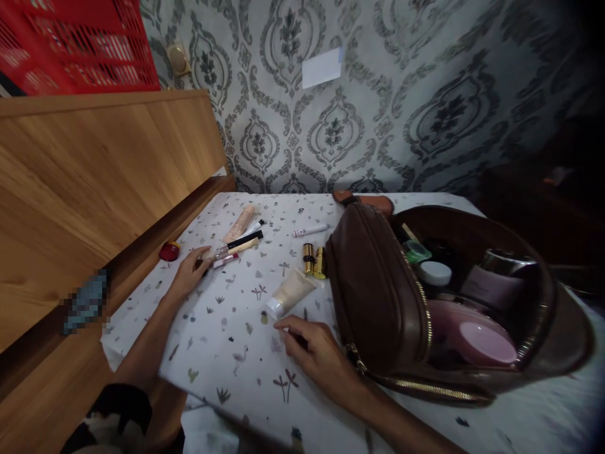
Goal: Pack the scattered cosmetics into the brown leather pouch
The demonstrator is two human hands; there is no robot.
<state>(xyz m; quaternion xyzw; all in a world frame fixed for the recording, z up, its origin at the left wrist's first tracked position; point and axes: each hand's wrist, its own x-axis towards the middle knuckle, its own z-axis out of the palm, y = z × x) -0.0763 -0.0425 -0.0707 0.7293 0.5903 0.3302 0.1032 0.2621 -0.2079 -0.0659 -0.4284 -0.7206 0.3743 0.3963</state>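
A beige squeeze tube point(293, 291) is laid on a white printed cloth point(203, 353), its white cap turned toward the lower left. Just beside that cap, the fingertips of the right hand point(314, 353) are held; the thumb and forefinger are parted, the other fingers are loosely curled, and nothing is gripped. The left hand point(191, 274) is lowered to the cloth with its fingers bent, close to a group of slim cosmetics; whether anything is pinched under its fingertips cannot be told. In that group are seen a slim red-and-clear tube point(227, 260), a cream-coloured stick point(248, 245), a black tube point(246, 239), a white pen with a dark tip point(254, 227) and a pinkish squeeze tube point(240, 224).

Beyond the beige tube, two gold cosmetic cases point(308, 258) are placed side by side, with a slim white tube point(310, 231) lying behind them. To the right, a brown zippered bag point(373, 290) is left open; inside it are held a white-lidded jar point(435, 273) and a glossy pink case point(472, 334). A dark red round container point(169, 251) is set at the cloth's left edge. The scene is bounded by a wooden panel point(113, 151), a red basket point(142, 57) and damask wallpaper point(283, 126).
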